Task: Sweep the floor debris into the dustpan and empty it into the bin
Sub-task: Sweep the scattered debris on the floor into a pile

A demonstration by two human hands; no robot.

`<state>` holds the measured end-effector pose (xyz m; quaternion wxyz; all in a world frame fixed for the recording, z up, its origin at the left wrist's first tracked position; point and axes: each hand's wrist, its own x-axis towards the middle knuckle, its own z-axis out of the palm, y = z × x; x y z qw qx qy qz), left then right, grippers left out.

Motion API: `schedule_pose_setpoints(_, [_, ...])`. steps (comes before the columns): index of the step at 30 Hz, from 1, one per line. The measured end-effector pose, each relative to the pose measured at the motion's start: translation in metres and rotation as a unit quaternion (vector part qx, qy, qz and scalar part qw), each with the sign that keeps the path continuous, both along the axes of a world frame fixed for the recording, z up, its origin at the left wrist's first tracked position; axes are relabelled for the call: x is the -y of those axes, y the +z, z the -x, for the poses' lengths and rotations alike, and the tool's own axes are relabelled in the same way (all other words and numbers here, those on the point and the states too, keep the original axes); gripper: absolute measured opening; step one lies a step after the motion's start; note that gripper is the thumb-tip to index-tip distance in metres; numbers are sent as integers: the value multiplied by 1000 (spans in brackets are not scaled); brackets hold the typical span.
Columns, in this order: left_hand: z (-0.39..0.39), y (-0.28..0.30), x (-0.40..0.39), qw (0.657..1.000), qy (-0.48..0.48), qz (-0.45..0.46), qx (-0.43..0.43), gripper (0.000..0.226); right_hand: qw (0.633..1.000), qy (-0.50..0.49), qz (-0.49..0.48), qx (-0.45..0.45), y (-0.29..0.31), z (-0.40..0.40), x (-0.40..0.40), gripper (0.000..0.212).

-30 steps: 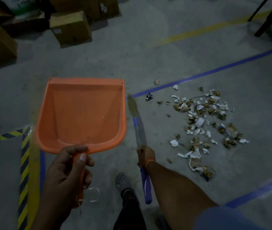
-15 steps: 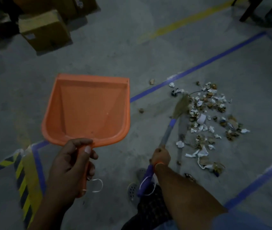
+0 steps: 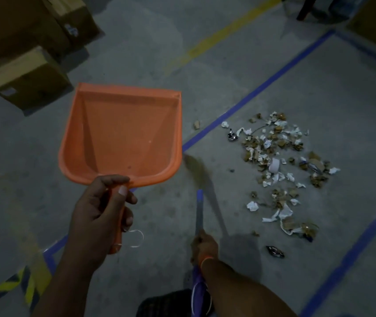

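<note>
**Debris Heap Unswept, Dustpan Held Aloft**

A loose scatter of torn white paper scraps and brown cardboard crumbs [image 3: 281,165] was seen lying on the grey concrete floor [image 3: 342,99], inside a bay marked out by blue tape lines [image 3: 262,85]. A few strays were noted apart from the heap: a tan chip [image 3: 196,125] beyond the tape and a dark shiny wrapper [image 3: 274,251] nearer the person. The pieces were judged to be very light and dry, apt to flutter or skid under a hard stroke, so short, gentle strokes would be called for.

The wide, shallow orange plastic dustpan [image 3: 123,136] was held in the air, well apart from the heap and empty but for a speck or two. Its stiff handle was gripped by the left hand [image 3: 101,216], fingers curled round it, thumb on top; a white cord loop [image 3: 135,239] hung from the handle's end. The pan was judged to be light and rigid, best held by that handle.

The broom with the blue and purple handle [image 3: 199,209] was gripped by the right hand [image 3: 205,245], closed round the shaft. Its blurred bristle head [image 3: 192,165] lay between pan and heap.

Brown cardboard boxes [image 3: 29,81] stood at the far left. No bin was in view.
</note>
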<state>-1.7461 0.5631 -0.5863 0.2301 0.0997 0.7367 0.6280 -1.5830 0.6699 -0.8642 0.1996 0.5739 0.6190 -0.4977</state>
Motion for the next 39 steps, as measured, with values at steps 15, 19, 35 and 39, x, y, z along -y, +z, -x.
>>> schedule_pose_setpoints(15, [122, 20, 4, 996, -85, 16, -26, 13, 985, -98, -104, -98, 34, 144, -30, 37])
schedule_pose_setpoints(19, [145, 10, 0, 994, -99, 34, -10, 14, 989, -13, -103, -104, 29, 211, -43, 31])
schedule_pose_setpoints(35, [219, -12, -119, 985, -163, 58, 4, 12, 967, -248, -59, -13, -4, 209, -171, 30])
schedule_pose_setpoints(39, [226, -5, -158, 980, -196, 36, -2, 12, 924, -374, -72, -20, -4, 182, -183, 26])
